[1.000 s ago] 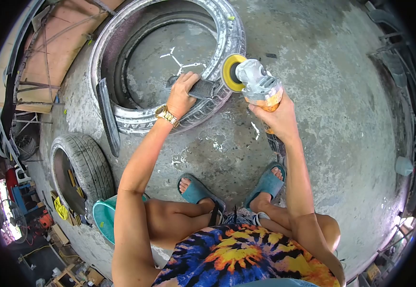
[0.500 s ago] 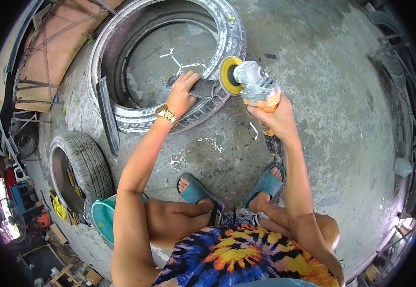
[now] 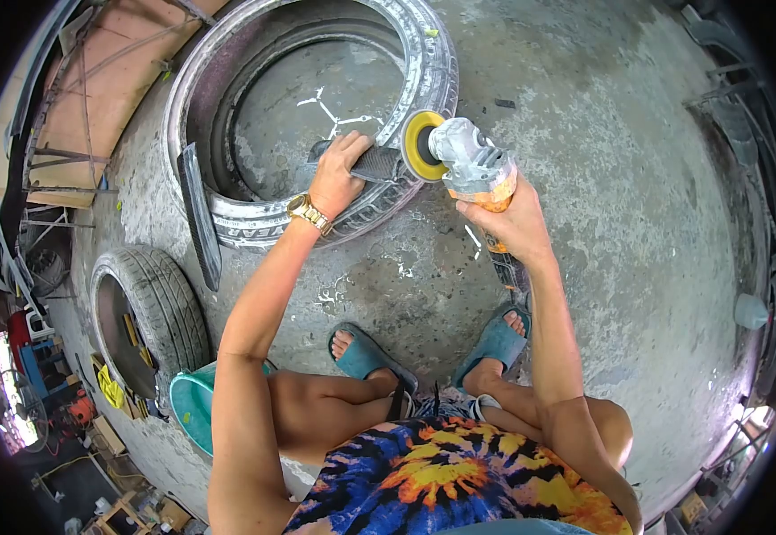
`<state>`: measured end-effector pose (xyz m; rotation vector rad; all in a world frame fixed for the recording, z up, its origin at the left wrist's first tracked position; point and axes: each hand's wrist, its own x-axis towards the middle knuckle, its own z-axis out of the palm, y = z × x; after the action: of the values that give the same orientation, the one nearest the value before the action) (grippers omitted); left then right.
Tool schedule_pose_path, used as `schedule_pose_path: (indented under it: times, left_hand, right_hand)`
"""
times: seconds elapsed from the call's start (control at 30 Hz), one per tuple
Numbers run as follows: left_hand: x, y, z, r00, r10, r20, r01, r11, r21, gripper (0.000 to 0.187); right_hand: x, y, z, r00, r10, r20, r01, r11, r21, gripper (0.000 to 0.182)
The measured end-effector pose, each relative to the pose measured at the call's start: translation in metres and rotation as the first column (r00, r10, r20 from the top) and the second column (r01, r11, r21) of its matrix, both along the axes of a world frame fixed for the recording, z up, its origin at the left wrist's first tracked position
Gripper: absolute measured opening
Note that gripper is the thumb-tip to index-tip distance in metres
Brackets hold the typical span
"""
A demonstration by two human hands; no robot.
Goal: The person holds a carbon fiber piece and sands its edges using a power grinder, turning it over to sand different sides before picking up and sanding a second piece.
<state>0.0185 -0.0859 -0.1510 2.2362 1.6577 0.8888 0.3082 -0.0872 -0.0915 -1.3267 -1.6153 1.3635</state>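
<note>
My right hand [image 3: 511, 218] is wrapped round the taped orange body of an angle grinder [image 3: 477, 165]. Its yellow-rimmed disc [image 3: 422, 145] sits right at the end of a dark rubber strip [image 3: 377, 164]. My left hand [image 3: 339, 171], with a gold watch at the wrist, grips that strip, which lies across the near side of a large tyre [image 3: 254, 221]. The tyre lies flat on the floor, its sidewall whitened with dust. Another long dark strip [image 3: 199, 218] leans on the tyre's left edge.
A second tyre [image 3: 174, 308] stands at the left, beside a green basin [image 3: 194, 406] near my left leg. My sandalled feet are below the tyre. A brown board [image 3: 111, 80] is at upper left, and a plastic jug [image 3: 751, 311] at far right.
The grinder has shifted slightly left, bringing its disc closer to the strip's end. My left hand keeps its hold and has barely moved.
</note>
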Motion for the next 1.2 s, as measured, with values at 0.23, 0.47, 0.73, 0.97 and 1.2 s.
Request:
schedule_pose_path:
  times: [0.23,0.47,0.73,0.97,1.2]
  left_hand:
    - [-0.001,0.001,-0.003,1.000,-0.014,0.005,0.014,1.000,0.027,0.035]
    - [-0.003,0.002,-0.006,1.000,-0.001,0.020,0.001,1.000,-0.010,0.037]
    - [-0.001,-0.006,-0.002,0.992,-0.057,-0.112,0.052,0.998,-0.044,0.057]
    - [-0.001,-0.005,-0.004,0.984,-0.064,-0.166,0.061,0.998,-0.021,0.062]
    - [0.006,-0.010,0.003,0.989,-0.020,-0.148,0.016,0.999,-0.032,0.063]
  right_hand:
    - [0.012,0.009,-0.014,0.997,-0.041,-0.069,0.031,0.990,-0.139,0.057]
    - [0.007,0.006,-0.008,0.995,0.036,-0.094,-0.047,0.992,-0.118,0.054]
    - [0.031,0.014,-0.019,0.960,0.074,-0.271,-0.191,0.878,-0.438,0.046]
    - [0.033,0.010,-0.020,0.955,0.115,-0.275,-0.227,0.877,-0.424,0.049]
    - [0.032,0.029,0.009,0.996,0.085,0.029,-0.076,0.969,-0.234,0.055]
